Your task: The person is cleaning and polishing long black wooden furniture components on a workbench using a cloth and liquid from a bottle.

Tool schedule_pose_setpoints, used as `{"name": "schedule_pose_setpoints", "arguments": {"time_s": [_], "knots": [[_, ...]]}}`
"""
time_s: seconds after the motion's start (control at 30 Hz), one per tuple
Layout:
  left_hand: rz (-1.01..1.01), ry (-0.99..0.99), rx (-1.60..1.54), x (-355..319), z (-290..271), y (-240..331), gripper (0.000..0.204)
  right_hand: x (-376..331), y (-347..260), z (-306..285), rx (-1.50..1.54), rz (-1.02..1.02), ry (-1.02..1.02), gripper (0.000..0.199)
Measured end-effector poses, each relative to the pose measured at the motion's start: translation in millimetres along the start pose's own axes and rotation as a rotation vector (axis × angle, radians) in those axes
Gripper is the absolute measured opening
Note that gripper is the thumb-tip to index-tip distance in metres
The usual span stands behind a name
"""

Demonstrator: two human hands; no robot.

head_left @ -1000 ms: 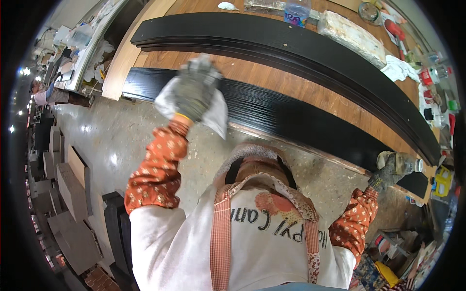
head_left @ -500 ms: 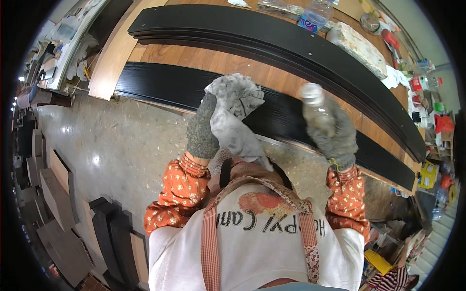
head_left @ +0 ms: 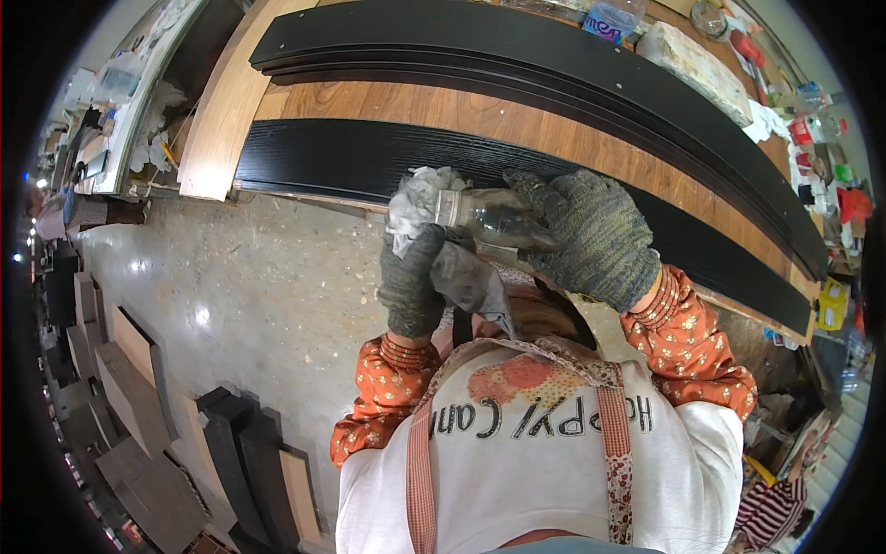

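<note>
Both of my hands wear grey knitted gloves. My left hand (head_left: 413,282) is closed around a smudged white rag (head_left: 472,280), part of which bunches up above the fist and part hangs below it. In my right hand (head_left: 595,231) lies a small clear bottle (head_left: 503,219), tipped on its side. The bottle's mouth end presses against the bunched rag. Just beyond my hands runs a flat black board (head_left: 323,152) with visible wood grain, lying along the near edge of the workbench; my hands cover part of it.
A moulded black board (head_left: 443,42) lies farther back on the wood-topped workbench (head_left: 397,106). Behind it are a plastic bottle (head_left: 614,18) and a whitish wrapped block (head_left: 697,69). Dark boards (head_left: 245,462) lean at the lower left, on the concrete floor (head_left: 231,268).
My right hand has moved left and tilted the bottle from upright onto its side, against the rag. My left hand has come down and slightly right with the rag.
</note>
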State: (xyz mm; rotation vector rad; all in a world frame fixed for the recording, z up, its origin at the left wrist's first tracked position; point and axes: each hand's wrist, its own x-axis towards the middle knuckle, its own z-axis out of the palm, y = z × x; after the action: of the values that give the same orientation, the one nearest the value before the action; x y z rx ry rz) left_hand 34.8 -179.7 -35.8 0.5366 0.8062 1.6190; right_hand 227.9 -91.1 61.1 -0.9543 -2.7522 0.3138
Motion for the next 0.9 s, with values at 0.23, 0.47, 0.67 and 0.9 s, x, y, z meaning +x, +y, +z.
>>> {"name": "schedule_pose_setpoints", "arguments": {"time_s": [0.23,0.47,0.67,0.9], "knots": [[0.437,-0.035,1.37,-9,-11,-1,0.062,-8,-7,3,-0.181,-0.008,-0.068,0.067],[0.243,0.078,0.753,-20,3,11,0.058,-13,5,13,0.016,0.072,-0.059,0.065],[0.568,0.088,0.962,30,6,12,0.055,-30,44,24,0.569,0.159,0.346,0.056],[0.886,-0.231,1.722,92,35,-36,0.061,-113,119,45,0.646,0.607,0.954,0.067]]}}
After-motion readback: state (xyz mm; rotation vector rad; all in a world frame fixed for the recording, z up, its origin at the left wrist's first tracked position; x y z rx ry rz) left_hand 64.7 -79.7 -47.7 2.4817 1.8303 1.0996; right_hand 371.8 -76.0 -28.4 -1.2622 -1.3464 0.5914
